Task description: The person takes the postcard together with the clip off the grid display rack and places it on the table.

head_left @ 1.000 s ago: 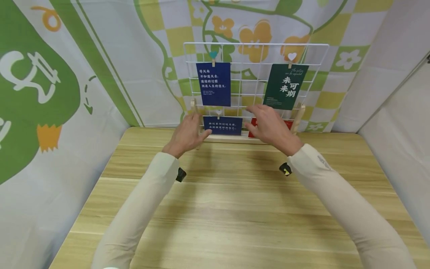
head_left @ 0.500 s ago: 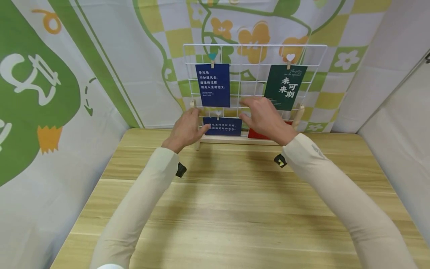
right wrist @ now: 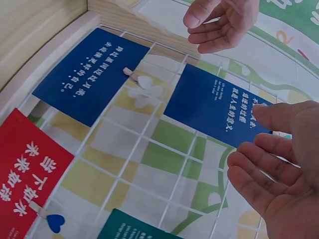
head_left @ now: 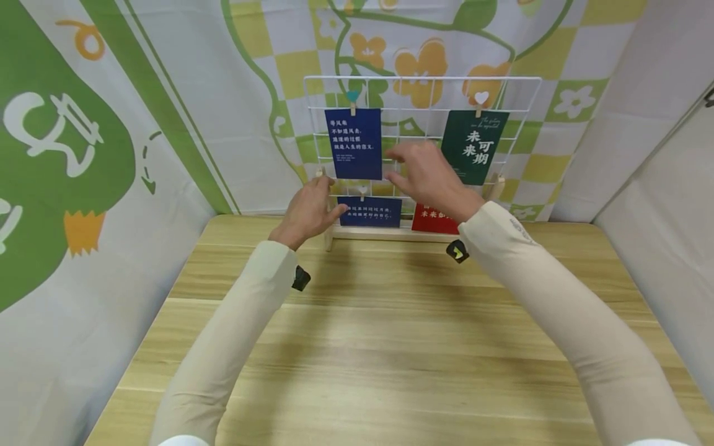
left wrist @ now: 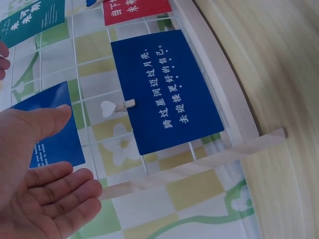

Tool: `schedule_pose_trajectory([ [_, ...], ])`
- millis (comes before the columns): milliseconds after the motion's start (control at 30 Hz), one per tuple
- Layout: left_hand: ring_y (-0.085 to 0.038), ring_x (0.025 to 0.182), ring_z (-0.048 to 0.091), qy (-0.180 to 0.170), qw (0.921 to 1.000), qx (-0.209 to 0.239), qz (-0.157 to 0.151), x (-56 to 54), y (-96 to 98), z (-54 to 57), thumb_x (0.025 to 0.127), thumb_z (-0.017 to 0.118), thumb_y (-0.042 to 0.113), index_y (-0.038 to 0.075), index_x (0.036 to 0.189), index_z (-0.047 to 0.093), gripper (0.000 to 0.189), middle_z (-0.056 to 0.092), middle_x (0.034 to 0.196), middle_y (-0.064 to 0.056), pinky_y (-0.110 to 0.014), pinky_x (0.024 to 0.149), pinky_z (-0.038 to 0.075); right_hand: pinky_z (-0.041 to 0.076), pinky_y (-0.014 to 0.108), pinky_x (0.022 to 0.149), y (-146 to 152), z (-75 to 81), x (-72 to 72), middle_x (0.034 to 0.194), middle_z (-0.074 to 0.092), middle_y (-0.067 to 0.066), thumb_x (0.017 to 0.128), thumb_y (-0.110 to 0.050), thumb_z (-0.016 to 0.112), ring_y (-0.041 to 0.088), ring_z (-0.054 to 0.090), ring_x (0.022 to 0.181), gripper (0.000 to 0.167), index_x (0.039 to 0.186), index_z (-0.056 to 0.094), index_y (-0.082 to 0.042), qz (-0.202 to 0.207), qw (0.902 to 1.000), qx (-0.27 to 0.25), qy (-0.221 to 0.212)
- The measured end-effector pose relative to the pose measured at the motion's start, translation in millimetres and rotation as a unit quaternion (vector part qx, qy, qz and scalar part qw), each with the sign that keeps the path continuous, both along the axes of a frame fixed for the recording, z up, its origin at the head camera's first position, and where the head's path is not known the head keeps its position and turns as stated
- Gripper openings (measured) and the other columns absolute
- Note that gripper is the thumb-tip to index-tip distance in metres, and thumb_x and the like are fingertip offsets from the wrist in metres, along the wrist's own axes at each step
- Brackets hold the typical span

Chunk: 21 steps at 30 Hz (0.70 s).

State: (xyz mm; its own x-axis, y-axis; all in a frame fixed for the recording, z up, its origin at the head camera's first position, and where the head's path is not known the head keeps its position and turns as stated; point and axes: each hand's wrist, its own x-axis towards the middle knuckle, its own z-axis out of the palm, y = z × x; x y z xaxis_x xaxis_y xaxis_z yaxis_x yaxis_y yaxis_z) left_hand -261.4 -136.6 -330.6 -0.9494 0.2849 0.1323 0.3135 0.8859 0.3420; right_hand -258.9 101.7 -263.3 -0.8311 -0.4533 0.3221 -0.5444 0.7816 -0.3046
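Observation:
A white wire grid (head_left: 422, 77) in a wooden stand (head_left: 379, 233) holds two blue cards, a green card (head_left: 456, 144) and a red card (head_left: 432, 224), fixed by small heart clips. My left hand (head_left: 307, 212) is beside the stand's left post, fingers loosely extended, thumb near the lower blue card (head_left: 370, 219). In front of the grid's middle hovers my right hand (head_left: 428, 174), its loosely bent fingers beside the upper blue card (head_left: 357, 167), holding nothing. The right wrist view shows a gap between its thumb and fingers. Part of the red card is hidden behind that hand.
The stand is at the back of a wood-grain table (head_left: 357, 347). Behind it hangs a patterned cloth (head_left: 295, 71) with checks and flowers, and a white cloth side with a green print (head_left: 61, 167) rises at the left.
My right hand has moved up and to the left, from in front of the red card toward the upper blue card, uncovering more of the red card. My left hand has barely moved.

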Motion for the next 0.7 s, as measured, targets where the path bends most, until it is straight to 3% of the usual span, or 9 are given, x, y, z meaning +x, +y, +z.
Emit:
schedule_pose_trajectory([
  [367,-0.033,0.098,0.063,0.009,0.9999,0.004,0.006,-5.2,-2.9,3.5,0.092,0.070,0.028,-0.006,0.132,0.049,0.057,0.062,0.122,-0.023,-0.044,0.086,0.054,0.053,0.040,0.098,-10,14.3,-6.4,0.129,0.065,0.015,0.094,-0.023,0.068,0.028,0.064,0.115,0.042,0.129,0.062,-0.002,0.009,0.9999,-0.006,0.013],
  [700,-0.032,0.096,0.065,0.015,0.9998,0.005,0.015,-9.5,-5.6,10.4,0.092,0.070,0.026,-0.006,0.128,0.052,0.051,0.064,0.120,-0.022,-0.042,0.083,0.055,0.052,0.039,0.100,-16,26.2,-12.5,0.132,0.063,0.016,0.095,-0.023,0.067,0.029,0.063,0.119,0.042,0.130,0.060,-0.001,0.008,0.9999,-0.009,0.004],
])
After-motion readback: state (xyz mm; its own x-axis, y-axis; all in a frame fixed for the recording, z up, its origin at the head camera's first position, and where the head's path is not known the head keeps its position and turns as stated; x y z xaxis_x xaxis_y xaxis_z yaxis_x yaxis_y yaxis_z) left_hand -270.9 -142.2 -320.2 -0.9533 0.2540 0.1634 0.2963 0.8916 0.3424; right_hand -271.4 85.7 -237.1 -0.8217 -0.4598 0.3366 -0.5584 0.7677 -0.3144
